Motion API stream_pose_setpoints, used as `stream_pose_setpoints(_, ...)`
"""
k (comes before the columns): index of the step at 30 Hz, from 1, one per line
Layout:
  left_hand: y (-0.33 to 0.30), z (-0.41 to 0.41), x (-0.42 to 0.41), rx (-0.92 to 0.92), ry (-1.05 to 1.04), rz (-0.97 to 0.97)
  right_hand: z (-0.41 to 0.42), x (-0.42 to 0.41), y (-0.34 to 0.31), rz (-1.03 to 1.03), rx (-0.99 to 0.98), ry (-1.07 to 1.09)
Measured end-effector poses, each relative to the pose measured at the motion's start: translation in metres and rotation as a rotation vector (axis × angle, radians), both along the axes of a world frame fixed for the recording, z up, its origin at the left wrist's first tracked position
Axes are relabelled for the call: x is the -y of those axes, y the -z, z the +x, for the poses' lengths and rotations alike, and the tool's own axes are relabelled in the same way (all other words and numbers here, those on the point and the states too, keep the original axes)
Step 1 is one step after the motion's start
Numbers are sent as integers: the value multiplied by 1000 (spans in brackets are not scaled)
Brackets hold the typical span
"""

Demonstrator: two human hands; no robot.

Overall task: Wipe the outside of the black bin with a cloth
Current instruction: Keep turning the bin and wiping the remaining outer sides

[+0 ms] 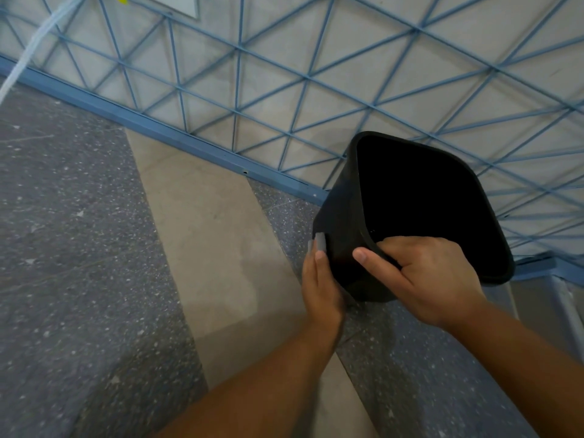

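The black bin (343,216) is tilted, its open mouth facing up at me, held above the floor near the wall. My right hand (429,279) grips the near rim, thumb on the outside and fingers curled over into the bin. My left hand (320,286) lies against the bin's left outer wall with a small grey cloth (319,242) under its fingers; only the cloth's tip shows past the fingertips. The underside of the bin is hidden.
A blue metal grid fence (240,74) with a blue base rail (158,129) runs diagonally behind the bin. The floor is grey speckled stone (63,216) with a beige strip (215,232). A white hose (28,58) hangs at the upper left.
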State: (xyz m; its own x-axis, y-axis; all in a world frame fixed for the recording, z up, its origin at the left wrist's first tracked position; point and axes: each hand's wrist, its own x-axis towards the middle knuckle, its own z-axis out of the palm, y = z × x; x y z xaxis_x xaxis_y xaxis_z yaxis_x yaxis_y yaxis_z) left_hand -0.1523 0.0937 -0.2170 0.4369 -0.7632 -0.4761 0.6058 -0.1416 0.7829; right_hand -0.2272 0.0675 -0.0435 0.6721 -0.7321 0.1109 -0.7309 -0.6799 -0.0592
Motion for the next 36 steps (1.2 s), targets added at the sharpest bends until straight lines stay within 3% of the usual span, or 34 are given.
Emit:
stream_pose_setpoints(3, 20, 4, 0, 18, 19, 5, 0, 0, 0, -1, 0, 7)
stream_pose_setpoints(6, -7, 11, 7, -36, 42, 65, 1, 1, 1, -12, 8, -3)
stream_pose_setpoints(10, -13, 2, -14, 69, 19, -37, -1, -1, -1, -15, 5, 2)
stream_pose_setpoints(12, 0, 6, -9, 81, 46, 9, -1, -1, 0, -22, 0, 8)
stream_pose_setpoints(17, -22, 5, -10, 38, 49, -20, 0, 1, 0, -11, -3, -2)
stream_pose_setpoints(21, 7, 6, -12, 63, 91, 20, -3, 0, 1, -17, -16, 19)
stream_pose_setpoints(24, -9, 6, -3, -45, 89, 31, -2, 1, 1, 3, -7, 28)
stream_pose_setpoints(36, -9, -8, -13, 26, 46, -37, -3, 1, 0, 11, -8, 32)
